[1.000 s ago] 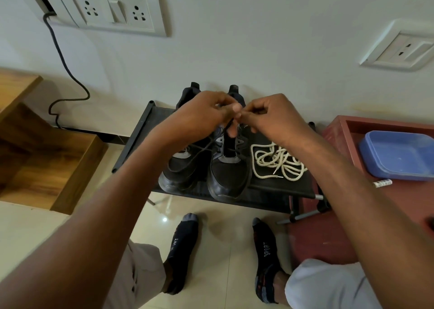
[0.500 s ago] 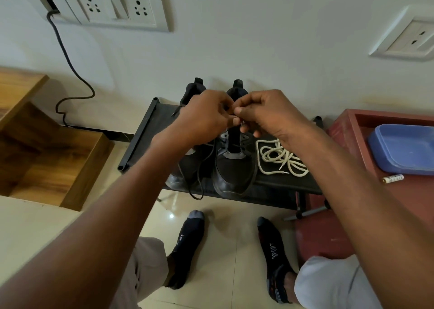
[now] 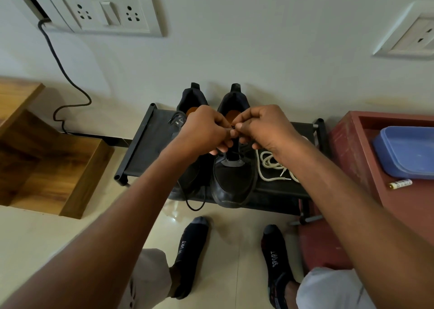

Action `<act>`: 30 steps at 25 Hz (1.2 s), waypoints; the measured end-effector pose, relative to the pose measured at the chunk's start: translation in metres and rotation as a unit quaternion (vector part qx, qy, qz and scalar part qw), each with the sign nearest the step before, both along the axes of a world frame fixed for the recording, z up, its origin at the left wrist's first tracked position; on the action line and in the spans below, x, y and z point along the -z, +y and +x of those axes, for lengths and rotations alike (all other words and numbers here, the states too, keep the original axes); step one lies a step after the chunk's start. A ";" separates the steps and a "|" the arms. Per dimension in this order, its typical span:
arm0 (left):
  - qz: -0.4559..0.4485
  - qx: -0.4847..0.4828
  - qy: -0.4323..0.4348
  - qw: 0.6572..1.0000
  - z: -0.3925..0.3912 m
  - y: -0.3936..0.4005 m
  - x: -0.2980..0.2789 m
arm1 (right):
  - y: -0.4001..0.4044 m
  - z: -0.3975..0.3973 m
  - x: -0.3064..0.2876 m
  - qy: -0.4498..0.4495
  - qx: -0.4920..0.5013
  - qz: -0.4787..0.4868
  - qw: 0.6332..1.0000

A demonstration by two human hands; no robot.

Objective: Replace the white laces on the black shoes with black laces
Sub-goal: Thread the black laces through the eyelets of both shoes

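Two black shoes stand side by side on a low black rack, toes toward me. Above the right shoe my left hand and my right hand meet, each pinching an end of the black lace. That lace runs from my fingers down both sides of the right shoe, and a loop of it hangs below the rack's front edge. My left forearm covers most of the left shoe. The removed white laces lie in a loose heap on the rack, right of the shoes.
A red cabinet at the right carries a blue plastic lid and a small battery. A wooden step unit stands at the left. A black cable hangs down the wall. My socked feet rest on the tiled floor.
Both hands have stayed together over the right shoe, shifting slightly. The black lace, stretched over the left shoe a second ago, now hangs slack with a loop below the rack's front.
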State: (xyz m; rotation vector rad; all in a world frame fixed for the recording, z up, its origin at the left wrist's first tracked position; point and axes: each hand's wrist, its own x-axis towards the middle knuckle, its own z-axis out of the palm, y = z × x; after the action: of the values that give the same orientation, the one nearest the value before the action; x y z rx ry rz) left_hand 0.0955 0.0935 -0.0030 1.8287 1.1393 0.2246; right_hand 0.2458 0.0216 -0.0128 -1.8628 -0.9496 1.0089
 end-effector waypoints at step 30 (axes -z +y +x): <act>0.246 0.060 0.283 0.925 0.029 -0.032 0.011 | -0.003 0.032 0.016 -0.242 -0.259 -0.111 0.929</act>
State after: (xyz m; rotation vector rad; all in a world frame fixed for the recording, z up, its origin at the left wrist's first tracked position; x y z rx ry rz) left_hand 0.1246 0.0612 -0.0140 2.5048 1.4434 -0.1187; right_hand 0.2778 0.0187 -0.0283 -2.1559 -1.7517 0.9993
